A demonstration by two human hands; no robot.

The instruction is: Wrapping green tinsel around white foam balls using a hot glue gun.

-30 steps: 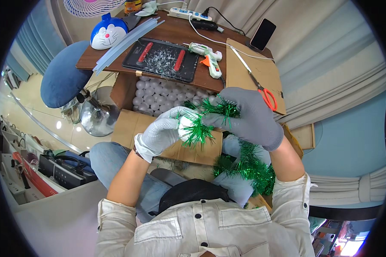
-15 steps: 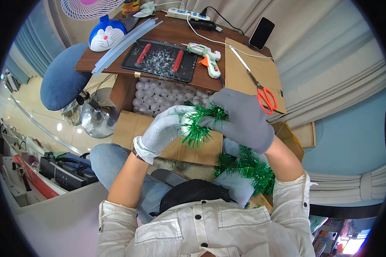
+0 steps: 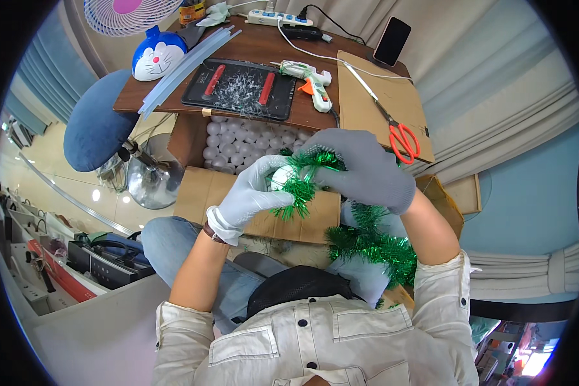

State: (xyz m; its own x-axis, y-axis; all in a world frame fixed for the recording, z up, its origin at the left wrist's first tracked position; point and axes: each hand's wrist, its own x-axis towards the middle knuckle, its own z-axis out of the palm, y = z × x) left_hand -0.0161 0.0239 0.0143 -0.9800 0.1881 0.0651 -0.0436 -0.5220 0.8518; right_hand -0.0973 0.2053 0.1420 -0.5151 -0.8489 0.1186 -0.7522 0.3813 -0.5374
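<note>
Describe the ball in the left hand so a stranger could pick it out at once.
Start at the brown desk and drop past its front edge to the open cardboard box of pale balls. Nearer the wearer, the pale-gloved left hand holds one white ball. Unlike the plain ones in the box, it has shiny green tinsel against it.

White ball (image 3: 282, 178) at frame center, green metallic tinsel garland (image 3: 297, 197) around its right and lower sides. Loose tinsel heap (image 3: 387, 255) right of and below center; any link between them hidden.
</note>
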